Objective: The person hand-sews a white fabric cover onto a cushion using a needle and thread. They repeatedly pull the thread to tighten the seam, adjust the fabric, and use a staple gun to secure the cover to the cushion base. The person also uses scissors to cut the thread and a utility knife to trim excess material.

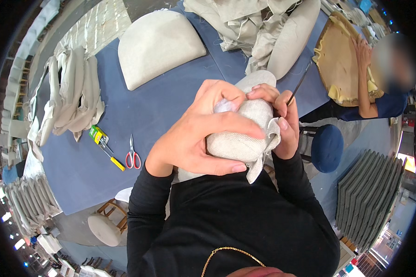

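Observation:
Close in front of my body I hold up a beige cushion (253,113), covered in woven linen-like cloth, its end turned toward me. My left hand (198,131) is closed around it, the thumb pressing the near end. A whitish, filmy bit (224,106) shows by the left curled fingers; what it is I cannot tell. With fingers bent, my right hand (285,121) grips the cushion's right edge, where a loose cloth flap (272,135) hangs out. A thin dark rod-like tool (300,82) slants up and away from the right fingers, its lower end hidden.
On the blue table (97,180) lie red-handled scissors (132,158), a yellow-handled screwdriver (117,163), a green-labelled pack (98,135), a finished beige cushion (159,48) and piled covers (235,23). At right, a co-worker's hand (363,53) touches a yellow foam-edged panel (344,60). A blue stool (327,147) stands nearby.

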{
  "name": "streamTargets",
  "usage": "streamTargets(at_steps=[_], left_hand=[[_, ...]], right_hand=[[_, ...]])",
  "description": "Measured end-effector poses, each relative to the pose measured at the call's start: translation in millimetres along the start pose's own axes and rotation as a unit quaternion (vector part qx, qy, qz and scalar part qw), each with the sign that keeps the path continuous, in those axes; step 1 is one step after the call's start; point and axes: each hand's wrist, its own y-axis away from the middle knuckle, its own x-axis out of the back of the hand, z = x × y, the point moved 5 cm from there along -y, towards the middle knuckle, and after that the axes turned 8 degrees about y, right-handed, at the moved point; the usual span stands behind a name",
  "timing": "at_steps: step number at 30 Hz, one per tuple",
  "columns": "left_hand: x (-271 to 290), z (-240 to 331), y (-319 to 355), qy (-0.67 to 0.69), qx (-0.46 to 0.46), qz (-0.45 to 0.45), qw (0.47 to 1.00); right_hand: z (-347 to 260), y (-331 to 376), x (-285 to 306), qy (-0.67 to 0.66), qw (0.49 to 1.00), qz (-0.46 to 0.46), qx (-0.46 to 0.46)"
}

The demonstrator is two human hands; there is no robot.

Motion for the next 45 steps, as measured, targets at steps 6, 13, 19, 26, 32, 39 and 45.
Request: streamTargets(at_steps=[6,13,19,26,32,39,45], left_hand=[[-3.8,-1.6,-16.4,0.015,0.050,-0.003,0.999],[-3.4,-12.8,-9.8,0.099,0.071,-0.001,0.993],[-2.6,-17.5,-5.5,0.129,0.092,0.013,0.987],[-5.9,-8.7,1.7,0.090,0.066,0.016,0.994],[-14.7,17.7,14.9,-0.074,0.145,0.109,0.981],[-28.3,27.1,43.4,-0.230,0.129,0.206,0.942],[6.6,16.7,28.4,-0.174,-0.017,0.076,0.982]], right_hand=[[4.8,1.4,6.4,0.011,1.000,0.010,0.020],[8.1,6.7,4.0,0.029,0.999,0.029,0.008],[11.8,12.4,4.2,0.039,0.999,0.037,-0.001],[13.2,17.8,1.0,0.032,0.998,0.049,0.005],[16.1,22.4,8.7,0.031,0.997,0.069,-0.003],[6.8,11.0,5.8,0.096,0.994,0.053,-0.003],[-47.9,-7.9,-13.3,0.101,0.993,-0.061,0.001]])
